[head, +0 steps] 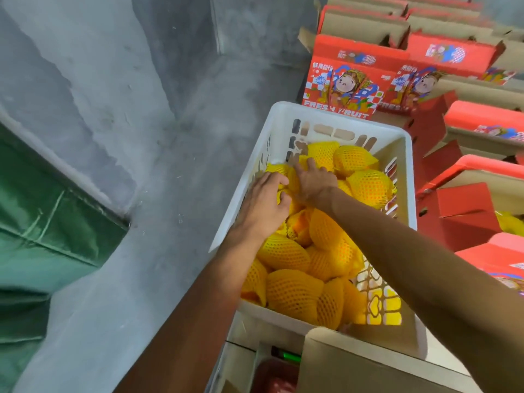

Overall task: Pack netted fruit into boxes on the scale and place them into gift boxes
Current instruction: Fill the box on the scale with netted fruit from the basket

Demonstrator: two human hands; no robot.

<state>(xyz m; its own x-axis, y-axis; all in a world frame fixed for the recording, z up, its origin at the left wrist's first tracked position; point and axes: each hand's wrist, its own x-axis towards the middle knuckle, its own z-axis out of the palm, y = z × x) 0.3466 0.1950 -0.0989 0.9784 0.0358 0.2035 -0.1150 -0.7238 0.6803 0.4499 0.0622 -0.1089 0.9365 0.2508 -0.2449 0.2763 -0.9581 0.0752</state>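
Head view: we reach into the white crate at centre, left hand and right hand curling around netted fruit; red gift boxes wait open from 1 to 3 o'clock. Packing looks barely begun.

Yellow mesh-netted fruit, white slotted crate, red cartoon-printed gift boxes.
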